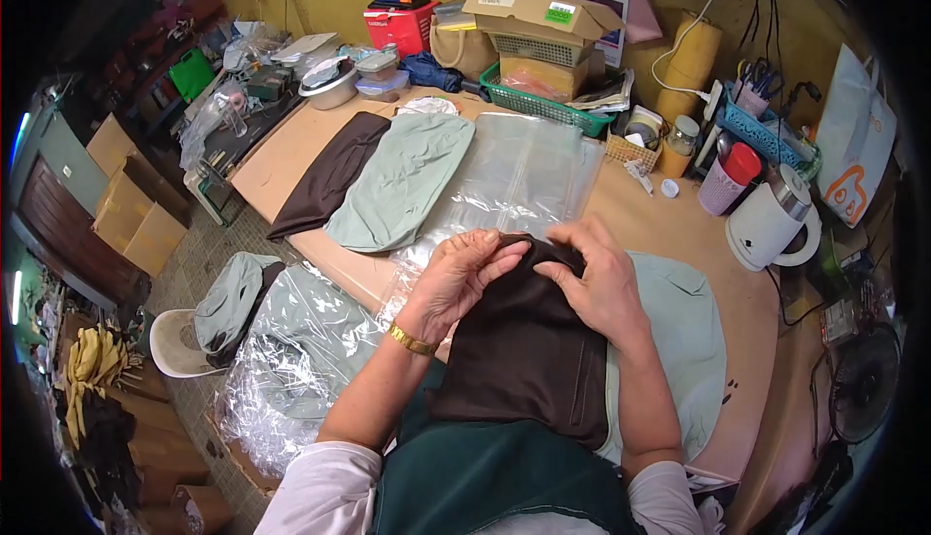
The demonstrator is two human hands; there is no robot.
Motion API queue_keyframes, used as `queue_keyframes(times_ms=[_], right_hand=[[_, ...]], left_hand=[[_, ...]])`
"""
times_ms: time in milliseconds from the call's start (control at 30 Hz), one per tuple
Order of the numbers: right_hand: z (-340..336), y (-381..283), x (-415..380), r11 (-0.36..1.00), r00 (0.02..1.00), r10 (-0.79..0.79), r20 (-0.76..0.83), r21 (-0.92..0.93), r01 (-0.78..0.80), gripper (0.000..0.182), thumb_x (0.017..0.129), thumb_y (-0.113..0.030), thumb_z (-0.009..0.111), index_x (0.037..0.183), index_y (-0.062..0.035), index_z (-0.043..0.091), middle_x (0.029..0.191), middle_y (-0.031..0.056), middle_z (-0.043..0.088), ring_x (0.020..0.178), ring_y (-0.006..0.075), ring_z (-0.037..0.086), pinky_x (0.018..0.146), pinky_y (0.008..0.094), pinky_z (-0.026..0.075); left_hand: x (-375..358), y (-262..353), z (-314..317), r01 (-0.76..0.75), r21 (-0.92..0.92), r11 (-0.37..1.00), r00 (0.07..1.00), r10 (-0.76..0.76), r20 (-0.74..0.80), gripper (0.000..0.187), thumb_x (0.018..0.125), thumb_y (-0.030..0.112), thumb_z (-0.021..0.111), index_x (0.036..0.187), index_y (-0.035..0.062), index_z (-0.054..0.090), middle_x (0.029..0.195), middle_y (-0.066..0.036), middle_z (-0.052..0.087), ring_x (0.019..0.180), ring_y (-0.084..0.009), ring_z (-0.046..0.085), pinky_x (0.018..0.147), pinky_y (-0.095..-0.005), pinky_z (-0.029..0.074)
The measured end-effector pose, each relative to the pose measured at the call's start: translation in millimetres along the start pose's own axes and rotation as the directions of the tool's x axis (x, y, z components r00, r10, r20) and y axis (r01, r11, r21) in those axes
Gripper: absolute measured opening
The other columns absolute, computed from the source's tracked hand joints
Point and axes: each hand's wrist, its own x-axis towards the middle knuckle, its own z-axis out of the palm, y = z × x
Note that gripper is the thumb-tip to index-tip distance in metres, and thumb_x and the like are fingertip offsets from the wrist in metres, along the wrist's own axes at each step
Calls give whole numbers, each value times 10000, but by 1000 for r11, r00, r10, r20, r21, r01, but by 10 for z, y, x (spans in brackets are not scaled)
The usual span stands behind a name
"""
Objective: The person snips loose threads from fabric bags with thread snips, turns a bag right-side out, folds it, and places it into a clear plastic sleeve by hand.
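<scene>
A dark brown cloth piece (529,360), folded or sewn like a cover, hangs from the table edge side toward my lap. My left hand (465,268), with a gold watch on the wrist, pinches its upper edge between thumb and fingers. At the same edge, my right hand (603,278) curls around the cloth with thumb and forefinger on either side of a bunched fold. Beneath and to the right lies a pale green cloth piece (679,341). Beyond my hands are clear plastic bags (514,171), lying flat.
Another pale green cloth (407,181) and a dark brown cloth (335,171) lie at the table's left. A white kettle (771,220) and pink cup holder (722,181) stand right. A green basket (548,108) sits behind. Plastic-wrapped cloth (310,351) fills a box at left.
</scene>
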Motion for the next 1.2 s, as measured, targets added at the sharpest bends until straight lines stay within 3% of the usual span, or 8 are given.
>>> queue_keyframes(times_ms=[100, 300, 733, 833, 933, 1000, 1067, 1200], right_hand=[[-30, -164, 0, 994, 980, 77, -185, -68, -91, 267, 760, -131, 756, 997, -65, 652, 886, 78, 557, 786, 302, 602, 685, 403, 463], [19, -225, -60, 840, 886, -378, -269, -502, 205, 307, 692, -100, 765, 977, -102, 652, 858, 29, 538, 697, 181, 566, 585, 334, 374], [18, -213, -112, 802, 879, -396, -267, -566, 189, 176, 731, -61, 715, 816, -82, 563, 723, 40, 469, 626, 193, 546, 528, 315, 364], [-63, -188, 18, 986, 945, 104, -310, 155, -57, 174, 776, -26, 730, 903, 7, 615, 799, 75, 507, 720, 198, 542, 604, 285, 441], [-142, 366, 60, 968, 997, 47, 69, 244, -62, 185, 786, -71, 759, 891, 25, 642, 816, 53, 498, 795, 139, 530, 622, 253, 424], [-95, 428, 56, 970, 992, 126, 2, 211, -123, 181, 803, -91, 761, 858, 36, 645, 831, 30, 526, 785, 95, 521, 637, 236, 406], [-62, 408, 61, 843, 972, 234, -22, 503, -191, 150, 817, -79, 746, 850, 31, 651, 839, 23, 569, 734, 71, 503, 629, 231, 394], [-80, 318, 80, 837, 947, 309, 83, 449, -313, 131, 834, -75, 731, 842, 28, 651, 773, -8, 594, 670, 49, 481, 616, 231, 394]], left_hand=[[-27, -1, 80, -22, 4, 1000, 1000, 22, -4, 196, 980, 132, 547, 1006, -55, 598, 1144, -218, 631, 1050, -256, 657, 902, -305, 573], [-25, -87, 217, -121, 71, 990, 992, 118, 45, 179, 997, 171, 525, 945, 2, 554, 1190, -209, 616, 1067, -232, 638, 959, -358, 531], [-88, -207, 465, -204, 238, 950, 977, 183, 107, 188, 1005, 191, 522, 956, 10, 509, 1196, -180, 622, 975, -150, 643, 895, -294, 537], [-130, -233, 444, -185, 238, 954, 979, 158, 126, 183, 1001, 209, 532, 976, 29, 508, 1220, -204, 609, 967, -180, 643, 889, -322, 531], [-189, 24, 482, -277, 354, 893, 960, 273, 61, 249, 1011, 282, 507, 938, 44, 522, 1228, -207, 612, 945, -195, 659, 811, -315, 548], [-82, 335, 138, -389, 569, 724, 867, 496, -38, 327, 1031, 316, 450, 942, 17, 547, 1230, -193, 619, 959, -190, 652, 791, -290, 523], [42, 624, -324, -517, 457, 723, 747, 642, -170, 326, 1030, 313, 442, 1013, 22, 589, 1245, -156, 607, 1000, -164, 605, 785, -286, 486], [55, 416, -84, -376, 875, 305, 826, 539, 167, 433, 972, 315, 443, 1311, 61, 534, 1307, -59, 526, 1087, -156, 478, 880, -309, 422]])
